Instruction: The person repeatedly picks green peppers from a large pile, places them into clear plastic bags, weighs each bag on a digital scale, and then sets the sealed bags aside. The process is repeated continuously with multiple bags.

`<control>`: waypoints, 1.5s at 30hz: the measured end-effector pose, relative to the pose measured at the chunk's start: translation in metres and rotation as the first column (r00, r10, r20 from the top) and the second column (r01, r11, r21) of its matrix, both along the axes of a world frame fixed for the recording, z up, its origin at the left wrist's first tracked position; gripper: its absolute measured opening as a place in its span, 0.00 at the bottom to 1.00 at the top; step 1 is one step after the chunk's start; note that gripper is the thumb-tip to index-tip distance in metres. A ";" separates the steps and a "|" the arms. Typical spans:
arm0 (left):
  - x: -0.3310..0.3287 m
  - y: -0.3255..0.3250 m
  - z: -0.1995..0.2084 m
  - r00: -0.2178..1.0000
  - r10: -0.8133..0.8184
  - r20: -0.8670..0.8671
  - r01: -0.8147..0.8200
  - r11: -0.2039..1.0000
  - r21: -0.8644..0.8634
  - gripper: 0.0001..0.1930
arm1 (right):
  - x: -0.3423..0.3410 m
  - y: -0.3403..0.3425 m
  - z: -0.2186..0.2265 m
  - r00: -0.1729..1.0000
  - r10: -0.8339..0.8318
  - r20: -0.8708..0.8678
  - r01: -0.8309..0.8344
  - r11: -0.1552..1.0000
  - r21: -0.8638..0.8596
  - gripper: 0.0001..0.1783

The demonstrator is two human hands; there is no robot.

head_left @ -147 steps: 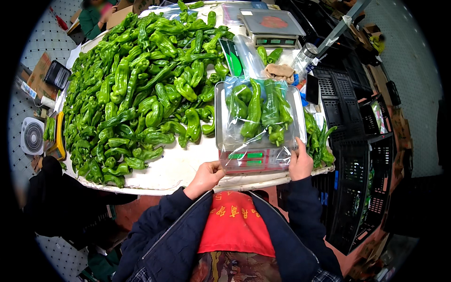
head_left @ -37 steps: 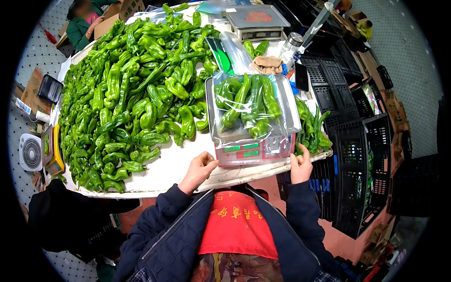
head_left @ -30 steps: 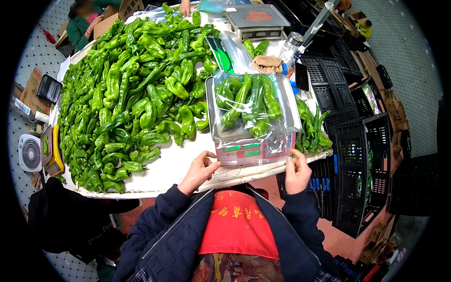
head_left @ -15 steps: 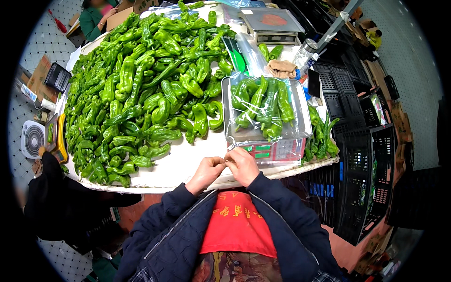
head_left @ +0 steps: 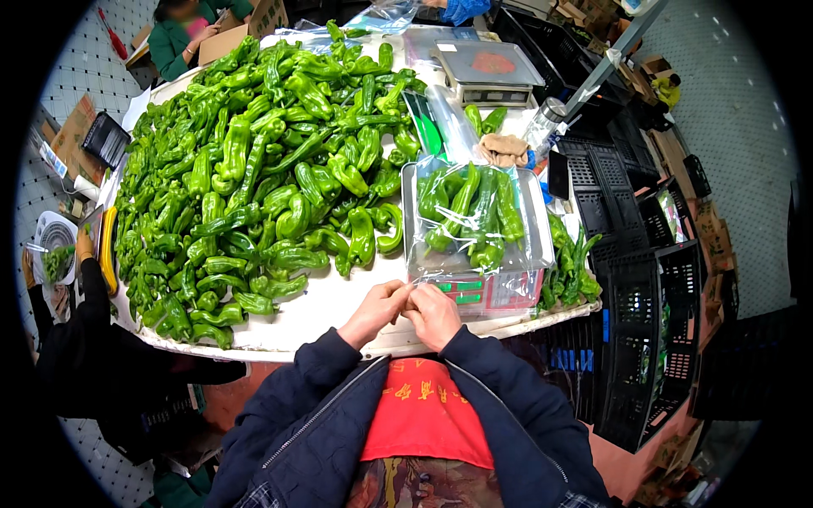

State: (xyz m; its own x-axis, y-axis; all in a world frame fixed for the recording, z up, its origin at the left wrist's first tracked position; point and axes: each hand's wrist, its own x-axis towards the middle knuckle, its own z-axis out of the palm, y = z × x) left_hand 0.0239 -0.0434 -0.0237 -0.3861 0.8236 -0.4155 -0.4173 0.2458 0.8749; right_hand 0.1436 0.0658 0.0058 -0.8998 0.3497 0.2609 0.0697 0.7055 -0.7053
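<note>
My left hand point(head_left: 377, 314) and my right hand point(head_left: 433, 316) meet at the table's front edge, fingertips pinched together. What they pinch is too small to make out. Just beyond them, at its near left corner, lies a clear plastic bag point(head_left: 527, 245). Several long green peppers point(head_left: 484, 212) are inside it. Beneath the bag is a weighing scale with a metal tray point(head_left: 410, 241) and a red front panel with green displays point(head_left: 461, 292), partly covered by the plastic.
A large heap of green peppers point(head_left: 254, 186) covers the table's left side. More peppers point(head_left: 569, 262) lie right of the scale. Farther back are a second scale point(head_left: 491, 63), a phone point(head_left: 558, 175) and a brown cloth point(head_left: 505, 151). Black crates point(head_left: 644, 339) stand at the right. Other people work at left.
My hands stay together by the bag's near corner, with the fingers shifting slightly. The view has tipped a little, so the table sits lower. At far left, another person's arm has moved.
</note>
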 end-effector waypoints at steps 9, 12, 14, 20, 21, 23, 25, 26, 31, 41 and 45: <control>-0.003 0.000 -0.006 0.972 -0.013 -0.235 0.006 0.999 -0.034 0.15 | 0.124 0.044 0.008 0.908 0.196 0.369 -0.306 0.913 0.268 0.05; -0.002 -0.003 -0.006 0.987 0.013 -0.160 -0.017 1.000 -0.022 0.14 | 0.259 0.072 -0.033 0.604 -0.074 0.793 -0.266 0.920 0.288 0.07; -0.002 -0.005 -0.009 0.990 0.026 -0.142 -0.028 0.999 -0.016 0.14 | 0.341 0.077 -0.044 0.235 -0.265 0.935 -0.088 0.952 0.292 0.10; -0.007 -0.009 -0.003 0.720 0.079 -0.689 -0.048 0.997 0.063 0.06 | 0.370 0.064 -0.054 0.237 0.008 0.971 0.281 0.957 -0.076 0.14; -0.006 -0.011 0.004 0.486 0.111 -0.867 -0.052 0.994 0.098 0.07 | 0.334 0.074 -0.040 0.380 -0.033 0.924 0.547 0.814 -0.195 0.15; -0.011 -0.012 0.005 0.133 0.043 -0.990 -0.016 0.999 0.041 0.29 | 0.285 0.089 -0.030 0.764 -0.470 0.442 0.481 0.872 0.095 0.19; -0.016 -0.003 0.010 -0.068 0.022 -0.997 0.060 0.998 0.018 0.34 | 0.226 0.107 -0.002 0.751 -0.597 0.281 0.521 0.798 0.303 0.36; -0.018 0.003 0.013 -0.080 0.028 -0.996 0.101 0.995 0.020 0.34 | 0.209 0.120 -0.002 0.829 -0.527 0.188 0.432 0.817 0.382 0.43; -0.024 0.030 0.016 -0.204 0.043 -0.978 0.256 0.967 -0.010 0.33 | 0.161 0.168 -0.022 0.946 -0.296 0.130 0.211 0.870 0.445 0.52; -0.030 0.037 0.039 -0.269 -0.116 -0.956 0.354 0.911 -0.210 0.31 | 0.145 0.170 -0.010 0.990 -0.139 -0.009 0.118 0.804 0.583 0.40; -0.038 0.044 0.057 -0.145 -0.111 -0.983 0.378 0.912 -0.159 0.32 | 0.133 0.172 0.008 0.982 -0.181 -0.055 0.185 0.854 0.487 0.24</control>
